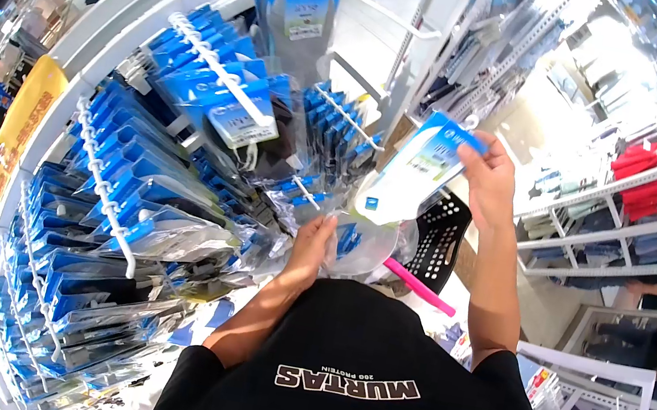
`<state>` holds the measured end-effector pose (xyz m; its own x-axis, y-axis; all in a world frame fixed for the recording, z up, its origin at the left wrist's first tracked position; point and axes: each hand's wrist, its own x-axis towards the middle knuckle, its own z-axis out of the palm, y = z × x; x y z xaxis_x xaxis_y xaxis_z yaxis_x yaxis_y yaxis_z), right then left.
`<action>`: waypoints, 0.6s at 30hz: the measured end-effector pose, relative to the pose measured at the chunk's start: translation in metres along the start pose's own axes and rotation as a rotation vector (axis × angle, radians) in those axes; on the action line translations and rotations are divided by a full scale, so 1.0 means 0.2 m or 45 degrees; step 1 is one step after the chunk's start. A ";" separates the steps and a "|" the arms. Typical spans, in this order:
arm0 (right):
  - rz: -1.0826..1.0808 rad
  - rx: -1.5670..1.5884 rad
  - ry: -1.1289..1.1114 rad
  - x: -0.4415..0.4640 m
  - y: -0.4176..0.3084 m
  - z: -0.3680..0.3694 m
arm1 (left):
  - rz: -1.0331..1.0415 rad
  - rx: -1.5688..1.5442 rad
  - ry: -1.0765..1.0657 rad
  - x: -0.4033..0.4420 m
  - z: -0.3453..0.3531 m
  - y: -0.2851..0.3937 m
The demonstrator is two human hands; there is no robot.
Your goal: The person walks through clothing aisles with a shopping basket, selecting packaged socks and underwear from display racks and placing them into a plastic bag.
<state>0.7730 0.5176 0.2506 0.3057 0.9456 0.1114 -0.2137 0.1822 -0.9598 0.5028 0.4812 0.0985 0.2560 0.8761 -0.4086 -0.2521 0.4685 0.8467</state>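
My right hand [485,175] pinches the upper corner of a flat package [418,163] with a blue header, a white front and a printed label. It is raised in front of the rack. Lower down, my left hand [312,241] has its fingers closed at the edge of a clear plastic bag [369,247]. Whether this bag is part of the raised package, I cannot tell. Beside my left hand hang many similar blue-topped packages [161,194] on white hooks [106,185].
A black perforated basket [449,238] with a pink handle [419,286] sits below my right forearm. The white rack frame [79,33] curves around the left, carrying a yellow sign [14,135]. Shelves with red folded clothes [640,183] and other people stand at right.
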 end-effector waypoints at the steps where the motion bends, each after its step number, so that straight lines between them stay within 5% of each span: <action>1: -0.042 0.116 0.014 0.06 -0.01 0.03 | -0.026 -0.009 -0.023 0.00 -0.01 -0.01; 7: -0.073 0.366 -0.145 0.36 -0.04 0.41 | -0.080 -0.028 -0.121 -0.08 0.01 -0.01; 18: -0.142 -0.039 -0.477 0.72 -0.01 0.84 | -0.011 -0.110 -0.105 -0.12 -0.01 -0.05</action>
<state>0.6620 0.6996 0.3115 -0.0360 0.9545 0.2962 -0.1689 0.2863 -0.9431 0.4979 0.4547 0.0997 0.3333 0.8613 -0.3836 -0.3280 0.4874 0.8092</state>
